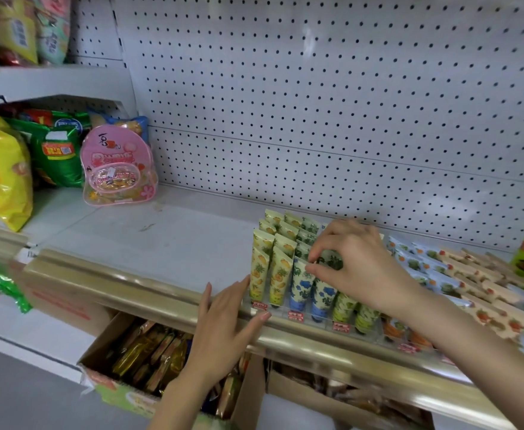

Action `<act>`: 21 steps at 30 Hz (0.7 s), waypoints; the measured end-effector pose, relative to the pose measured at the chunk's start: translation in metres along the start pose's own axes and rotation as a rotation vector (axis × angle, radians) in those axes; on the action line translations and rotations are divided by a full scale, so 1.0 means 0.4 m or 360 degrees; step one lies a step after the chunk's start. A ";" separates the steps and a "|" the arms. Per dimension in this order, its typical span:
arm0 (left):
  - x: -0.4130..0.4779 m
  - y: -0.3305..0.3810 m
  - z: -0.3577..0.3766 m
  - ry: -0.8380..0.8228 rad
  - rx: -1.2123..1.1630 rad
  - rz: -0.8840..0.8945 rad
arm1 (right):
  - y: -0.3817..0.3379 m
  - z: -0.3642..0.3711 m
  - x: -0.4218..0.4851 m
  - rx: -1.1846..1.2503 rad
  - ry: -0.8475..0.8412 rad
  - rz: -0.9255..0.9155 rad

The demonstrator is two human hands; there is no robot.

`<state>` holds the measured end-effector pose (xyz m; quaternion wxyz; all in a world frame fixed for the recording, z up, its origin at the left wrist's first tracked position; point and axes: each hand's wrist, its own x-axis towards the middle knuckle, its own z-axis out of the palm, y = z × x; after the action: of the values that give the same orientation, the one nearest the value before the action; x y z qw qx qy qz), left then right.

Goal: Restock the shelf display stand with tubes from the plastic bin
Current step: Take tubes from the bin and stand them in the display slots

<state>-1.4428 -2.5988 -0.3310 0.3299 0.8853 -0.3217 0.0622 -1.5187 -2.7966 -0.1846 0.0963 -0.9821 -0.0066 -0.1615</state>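
I see the clear display stand (277,309) loaded with tubes standing in columns. At the stand's left end I count eight yellow fruit-print tubes (281,274), two columns of four. Next to them, at the stand's front, are two blue-flower tubes (301,285), then two pale green tubes (344,305). At least two orange-print tubes (391,328) follow toward the stand's right end, partly hidden by the forearm. Four red price labels (296,315) run along the stand's front lip.

The right hand (360,262) is over the middle of the stand, and its thumb and fingers pinch the top of one green-leaf tube (330,259). The tube is upright behind the blue-flower tubes. I cannot tell whether it is seated in its slot. The left hand (223,321) is at the stand's left front corner with fingers straight. Its thumb lies against the stand's front lip and holds nothing.

The stand sits on a white shelf (161,237), just behind the shelf's gold edge rail (124,282). Flat snack packets (459,268) lie in rows right of the stand, too blurred to count. Well left of the stand are one pink clear bag (118,169), one green snack bag (59,153) and one yellow snack bag (5,181). Below the stand is an open cardboard box (96,352) of packets.
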 end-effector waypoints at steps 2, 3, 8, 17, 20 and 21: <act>-0.001 0.001 -0.002 -0.0001 -0.0012 -0.0001 | 0.000 0.006 0.000 0.0005 0.0025 0.0010; -0.001 0.001 -0.004 -0.0004 -0.0019 -0.0001 | 0.000 0.009 -0.001 0.0015 0.0037 0.0018; 0.000 0.003 -0.011 -0.0052 -0.0085 0.0002 | 0.003 0.016 -0.002 0.0058 0.0050 0.0072; 0.002 -0.003 -0.010 -0.0083 -0.0168 -0.0060 | 0.003 0.015 0.000 0.0171 0.0045 0.0084; 0.003 0.007 -0.024 -0.0110 -0.0288 -0.0132 | 0.013 -0.012 0.018 0.0277 0.0134 0.0121; 0.003 0.011 -0.029 -0.0122 -0.0317 -0.0147 | 0.019 -0.024 0.030 0.0311 0.0170 0.0149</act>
<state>-1.4435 -2.5948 -0.3192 0.4062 0.8638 -0.2975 -0.0193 -1.5102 -2.8061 -0.1732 0.1993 -0.9573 0.0288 -0.2076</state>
